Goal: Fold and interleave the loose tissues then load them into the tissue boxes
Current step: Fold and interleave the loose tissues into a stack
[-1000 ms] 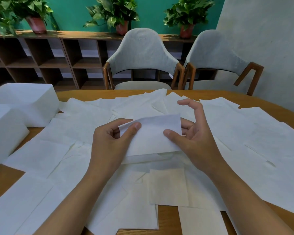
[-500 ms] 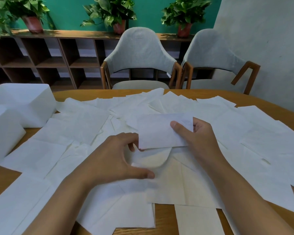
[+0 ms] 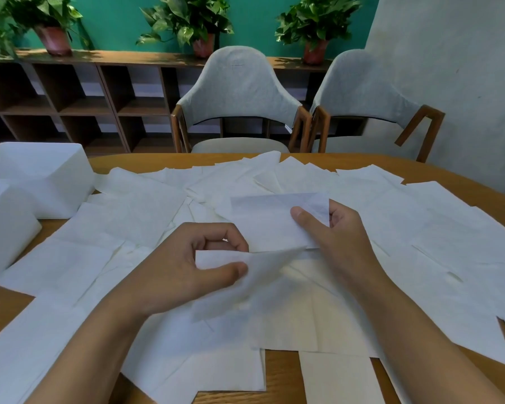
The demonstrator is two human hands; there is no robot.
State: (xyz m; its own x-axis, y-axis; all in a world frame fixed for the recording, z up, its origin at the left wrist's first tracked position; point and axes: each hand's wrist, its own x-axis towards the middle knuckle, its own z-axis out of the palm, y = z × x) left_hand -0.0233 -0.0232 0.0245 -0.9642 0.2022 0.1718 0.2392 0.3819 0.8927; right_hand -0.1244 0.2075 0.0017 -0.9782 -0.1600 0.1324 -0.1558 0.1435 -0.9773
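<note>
The right hand (image 3: 337,243) pinches a folded tissue (image 3: 270,221) by its right end, above the surface (image 3: 286,371). The left hand (image 3: 187,269) pinches a loose tissue (image 3: 245,290) just below it, among spread tissues (image 3: 420,228).

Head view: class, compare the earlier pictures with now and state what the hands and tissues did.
The left hand let go of the folded tissue, dropped toward the table and now pinches a loose tissue, lifting it up. The right hand kept hold of the folded tissue, shifting it slightly right. The white boxes stayed put.
</note>
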